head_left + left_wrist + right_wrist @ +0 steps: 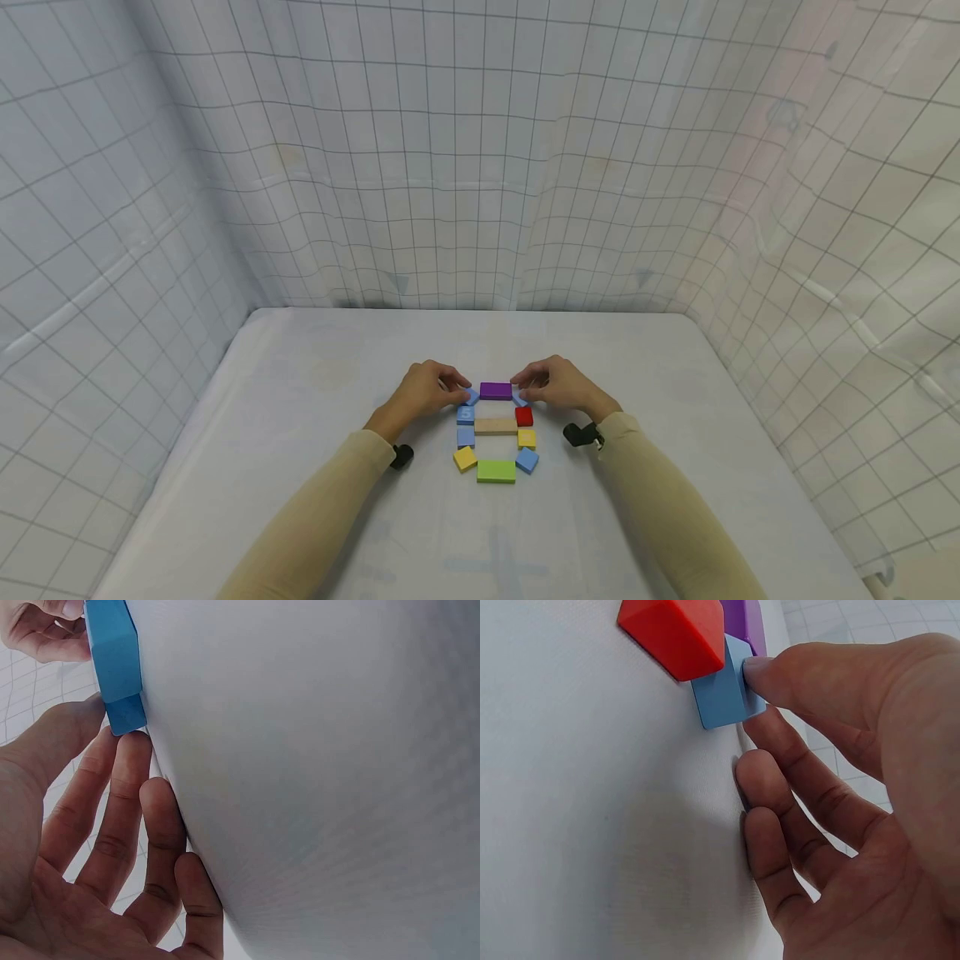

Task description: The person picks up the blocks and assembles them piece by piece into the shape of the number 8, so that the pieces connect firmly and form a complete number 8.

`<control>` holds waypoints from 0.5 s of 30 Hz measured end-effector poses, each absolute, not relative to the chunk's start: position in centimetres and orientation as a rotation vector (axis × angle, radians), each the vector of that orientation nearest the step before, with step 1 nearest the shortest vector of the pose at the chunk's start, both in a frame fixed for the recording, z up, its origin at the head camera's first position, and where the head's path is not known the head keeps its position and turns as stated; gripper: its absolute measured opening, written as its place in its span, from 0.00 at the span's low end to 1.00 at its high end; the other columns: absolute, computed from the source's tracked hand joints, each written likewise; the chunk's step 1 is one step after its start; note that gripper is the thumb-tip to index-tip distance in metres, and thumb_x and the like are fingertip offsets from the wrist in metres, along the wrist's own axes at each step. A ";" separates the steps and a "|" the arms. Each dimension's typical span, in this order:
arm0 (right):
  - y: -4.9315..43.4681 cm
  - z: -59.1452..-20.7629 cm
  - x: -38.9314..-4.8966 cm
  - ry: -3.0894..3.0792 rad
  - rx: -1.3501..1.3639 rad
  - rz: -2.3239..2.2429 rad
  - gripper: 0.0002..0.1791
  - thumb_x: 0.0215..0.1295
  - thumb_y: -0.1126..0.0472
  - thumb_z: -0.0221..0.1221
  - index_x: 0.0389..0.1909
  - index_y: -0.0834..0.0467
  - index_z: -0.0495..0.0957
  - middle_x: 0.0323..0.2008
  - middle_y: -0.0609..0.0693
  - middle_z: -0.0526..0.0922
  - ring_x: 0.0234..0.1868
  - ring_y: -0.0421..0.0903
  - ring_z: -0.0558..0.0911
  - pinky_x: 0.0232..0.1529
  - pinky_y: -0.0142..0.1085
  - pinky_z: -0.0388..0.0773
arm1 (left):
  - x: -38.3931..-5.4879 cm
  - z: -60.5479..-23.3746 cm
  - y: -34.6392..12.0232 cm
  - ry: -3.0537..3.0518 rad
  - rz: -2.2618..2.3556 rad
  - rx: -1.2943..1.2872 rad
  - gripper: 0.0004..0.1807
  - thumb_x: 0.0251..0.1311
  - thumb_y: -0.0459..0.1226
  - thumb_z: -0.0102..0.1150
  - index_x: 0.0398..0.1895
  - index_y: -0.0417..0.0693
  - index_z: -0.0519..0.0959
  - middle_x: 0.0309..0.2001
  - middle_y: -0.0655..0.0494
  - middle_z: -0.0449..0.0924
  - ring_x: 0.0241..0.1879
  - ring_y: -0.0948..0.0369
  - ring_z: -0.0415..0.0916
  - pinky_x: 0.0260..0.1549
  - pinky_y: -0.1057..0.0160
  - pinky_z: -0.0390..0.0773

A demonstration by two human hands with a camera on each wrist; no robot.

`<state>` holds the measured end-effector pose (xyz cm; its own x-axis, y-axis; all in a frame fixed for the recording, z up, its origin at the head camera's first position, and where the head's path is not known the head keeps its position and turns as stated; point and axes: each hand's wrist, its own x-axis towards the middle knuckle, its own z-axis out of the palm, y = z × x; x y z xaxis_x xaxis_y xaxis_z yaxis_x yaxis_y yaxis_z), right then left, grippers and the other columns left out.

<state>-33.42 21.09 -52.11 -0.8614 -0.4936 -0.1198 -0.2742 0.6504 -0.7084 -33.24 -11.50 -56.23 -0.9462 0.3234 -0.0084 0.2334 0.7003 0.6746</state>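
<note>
At the top left of a ring of blocks, my left hand (pixel 424 392) pinches a blue block (pixel 472 396) between thumb and fingers. In the left wrist view this block (pixel 127 715) lies at the fingertips, overlapped by another blue block (pixel 115 649). My right hand (pixel 561 386) pinches a matching tilted blue block (pixel 519 400) at the top right; its thumb presses the block's side (pixel 720 697) in the right wrist view. Between the two stands a purple block (pixel 496 391). A red block (pixel 671 636) sits close by the right-hand block.
Down the left run a blue block marked 5 (pixel 466 415), a plain blue block (pixel 466 437) and a yellow block (pixel 465 458). A tan bar (pixel 496 427) crosses the middle. On the right are yellow (pixel 527 439) and blue (pixel 527 460) blocks; a green block (pixel 496 472) lies nearest.
</note>
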 end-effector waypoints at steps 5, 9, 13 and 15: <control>21.0 -52.2 -33.5 2.568 -0.613 -1.037 0.15 0.78 0.63 0.73 0.62 0.52 0.94 0.55 0.49 0.95 0.49 0.45 0.85 0.56 0.35 0.86 | -33.9 -57.2 -11.8 2.777 1.077 0.469 0.16 0.70 0.53 0.84 0.54 0.61 0.97 0.38 0.64 0.92 0.37 0.65 0.83 0.35 0.65 0.82; 21.0 -52.2 -33.5 2.568 -0.611 -1.037 0.15 0.79 0.63 0.72 0.62 0.52 0.94 0.54 0.49 0.95 0.48 0.45 0.84 0.55 0.35 0.85 | -34.4 -58.0 -11.9 2.777 1.067 0.447 0.14 0.68 0.52 0.84 0.52 0.63 0.97 0.37 0.67 0.91 0.36 0.66 0.83 0.35 0.67 0.82; 21.0 -52.3 -33.5 2.595 -0.620 -1.025 0.14 0.80 0.60 0.72 0.62 0.53 0.94 0.54 0.49 0.96 0.48 0.44 0.85 0.55 0.36 0.85 | -34.6 -58.0 -12.0 2.765 1.062 0.454 0.14 0.70 0.53 0.83 0.53 0.64 0.97 0.38 0.66 0.92 0.37 0.65 0.83 0.36 0.66 0.83; 21.0 -52.3 -33.5 2.613 -0.617 -1.018 0.14 0.81 0.58 0.71 0.62 0.53 0.94 0.55 0.49 0.96 0.49 0.43 0.85 0.57 0.37 0.86 | -34.6 -58.0 -12.0 2.759 1.069 0.462 0.14 0.70 0.53 0.83 0.54 0.63 0.97 0.38 0.66 0.92 0.37 0.65 0.84 0.36 0.66 0.83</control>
